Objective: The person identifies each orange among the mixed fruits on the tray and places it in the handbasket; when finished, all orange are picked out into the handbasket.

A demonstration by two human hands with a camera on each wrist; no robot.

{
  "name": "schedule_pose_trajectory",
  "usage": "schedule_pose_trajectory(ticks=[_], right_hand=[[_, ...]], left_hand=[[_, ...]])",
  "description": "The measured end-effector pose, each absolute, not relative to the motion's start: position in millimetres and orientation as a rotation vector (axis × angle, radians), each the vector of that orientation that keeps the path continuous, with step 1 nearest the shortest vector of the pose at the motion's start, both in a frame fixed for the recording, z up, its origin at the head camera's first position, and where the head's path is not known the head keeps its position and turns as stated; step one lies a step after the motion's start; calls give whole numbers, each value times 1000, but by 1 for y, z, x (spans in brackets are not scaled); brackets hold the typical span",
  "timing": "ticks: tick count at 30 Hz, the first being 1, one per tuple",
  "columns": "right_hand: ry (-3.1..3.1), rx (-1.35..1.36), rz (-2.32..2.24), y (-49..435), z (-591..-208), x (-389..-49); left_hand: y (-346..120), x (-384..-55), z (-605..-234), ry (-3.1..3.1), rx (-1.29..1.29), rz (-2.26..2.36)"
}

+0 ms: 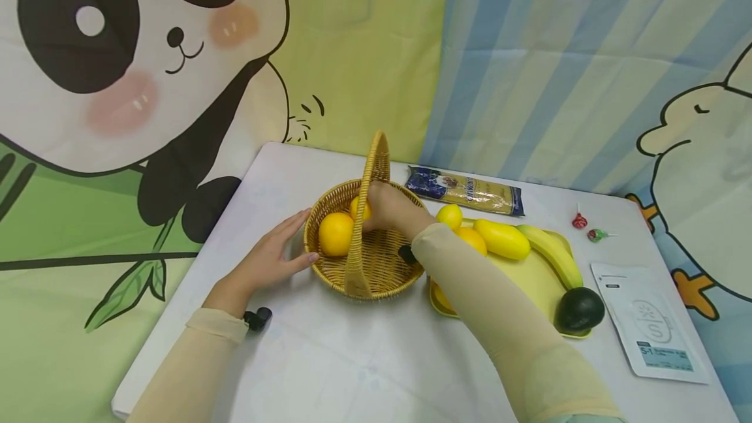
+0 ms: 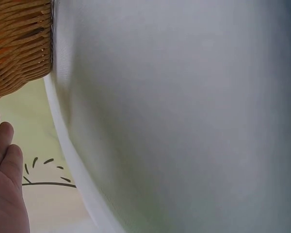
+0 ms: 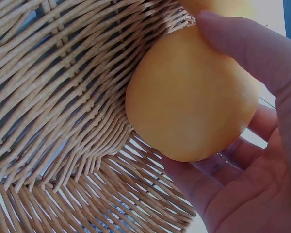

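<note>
A wicker basket [image 1: 382,266] with a tall arched handle stands on the white table. Inside it, my right hand [image 1: 390,207] grips an orange [image 3: 189,97], thumb on top and fingers curled beneath, close to the woven wall. A second orange [image 1: 336,235] lies in the basket on the left. My left hand [image 1: 264,256] is at the basket's left side, fingers extended along the outside and thumb at the near rim. In the left wrist view only part of that hand [image 2: 7,179] shows, below the basket's wall [image 2: 19,48].
Right of the basket, a yellow tray [image 1: 531,282] carries a lemon [image 1: 449,216], oranges [image 1: 472,240], a yellow oblong fruit [image 1: 502,239], a banana [image 1: 555,256] and a dark avocado-like fruit [image 1: 579,310]. Behind lies a pasta packet [image 1: 464,189]; farther right, two lollipops [image 1: 579,220] and a white pouch [image 1: 649,322].
</note>
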State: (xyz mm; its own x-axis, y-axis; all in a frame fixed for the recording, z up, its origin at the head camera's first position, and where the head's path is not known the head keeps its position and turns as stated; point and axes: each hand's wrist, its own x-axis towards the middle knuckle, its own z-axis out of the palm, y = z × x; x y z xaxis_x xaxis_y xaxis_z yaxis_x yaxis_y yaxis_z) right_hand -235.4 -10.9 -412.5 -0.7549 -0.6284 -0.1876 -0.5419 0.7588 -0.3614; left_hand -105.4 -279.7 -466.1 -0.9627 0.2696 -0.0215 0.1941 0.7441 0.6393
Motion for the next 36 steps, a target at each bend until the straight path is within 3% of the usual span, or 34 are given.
schedule_pose_trajectory(ticks=[16, 36], right_hand=[[2724, -921, -437, -2, -400, -230], [2939, -774, -738, 85, -317, -189]], left_hand=[[-279, -105, -465, 2813, 355, 1023], [-275, -105, -463, 2830, 390, 1027]])
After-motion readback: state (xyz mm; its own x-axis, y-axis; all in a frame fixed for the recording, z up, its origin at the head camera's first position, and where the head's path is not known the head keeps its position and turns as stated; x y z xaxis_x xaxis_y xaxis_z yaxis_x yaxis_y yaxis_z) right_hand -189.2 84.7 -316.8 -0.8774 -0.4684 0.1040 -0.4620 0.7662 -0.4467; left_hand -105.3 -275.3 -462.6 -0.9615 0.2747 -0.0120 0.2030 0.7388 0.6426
